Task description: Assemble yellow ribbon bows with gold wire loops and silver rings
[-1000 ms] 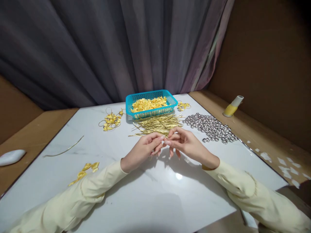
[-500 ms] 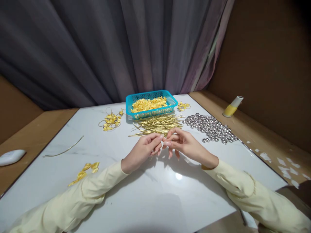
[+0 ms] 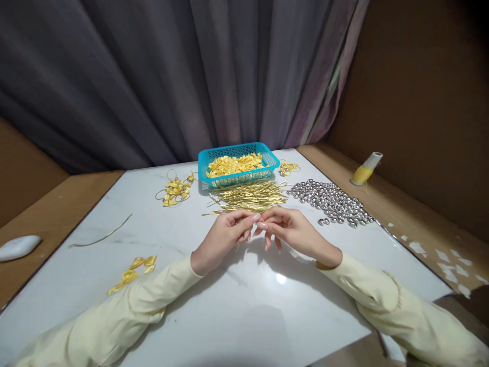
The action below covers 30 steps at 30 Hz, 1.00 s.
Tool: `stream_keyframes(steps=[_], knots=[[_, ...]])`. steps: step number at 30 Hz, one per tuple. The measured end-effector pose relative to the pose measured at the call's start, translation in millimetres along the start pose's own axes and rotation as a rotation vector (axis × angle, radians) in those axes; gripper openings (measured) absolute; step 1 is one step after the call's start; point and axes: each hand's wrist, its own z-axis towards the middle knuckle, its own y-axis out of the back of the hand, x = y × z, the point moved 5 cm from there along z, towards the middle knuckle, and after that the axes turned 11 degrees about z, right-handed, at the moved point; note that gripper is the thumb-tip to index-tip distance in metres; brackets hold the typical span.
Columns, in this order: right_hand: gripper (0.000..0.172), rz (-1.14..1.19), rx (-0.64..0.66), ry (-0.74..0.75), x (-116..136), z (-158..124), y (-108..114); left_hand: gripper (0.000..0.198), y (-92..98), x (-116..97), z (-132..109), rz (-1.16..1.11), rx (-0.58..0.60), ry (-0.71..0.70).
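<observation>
My left hand [image 3: 229,232] and my right hand [image 3: 292,230] meet fingertip to fingertip over the middle of the table, each closed in a pinch. Whatever lies between the fingertips is too small or too covered to name. Just beyond them is a heap of gold wire ties [image 3: 254,196]. To the right of the heap spreads a pile of shiny silver beads [image 3: 330,201]. Behind the ties stands a blue basket [image 3: 201,168] holding many yellow ribbon pieces [image 3: 233,164].
Yellow ribbon loops with beads [image 3: 175,191] lie left of the basket, more ribbon loops [image 3: 288,167] right of it. Loose yellow bows [image 3: 132,272] and a single wire [image 3: 101,238] are on the left. A yellow thread cone [image 3: 367,169] and paper scraps [image 3: 443,260] sit on the right ledge.
The right hand's raised fingers have lowered and curled slightly, and its wrist has shifted a little left. My left hand stays nearly in place.
</observation>
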Motion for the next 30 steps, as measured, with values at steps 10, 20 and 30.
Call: stream_keyframes(steps=[10,20,30], knots=[[0.024,-0.064,-0.039,0.018,-0.1,-1.1,2.8,0.023,7.3,6.7,5.1,0.005,-0.131,-0.025],[0.029,-0.094,-0.066,-0.111,-5.6,1.0,6.2,0.023,9.3,4.8,4.4,0.148,-0.153,-0.049],[0.024,-0.255,-0.060,-0.028,-3.1,-1.3,2.9,0.022,5.2,0.1,-1.4,0.356,-0.219,-0.234]])
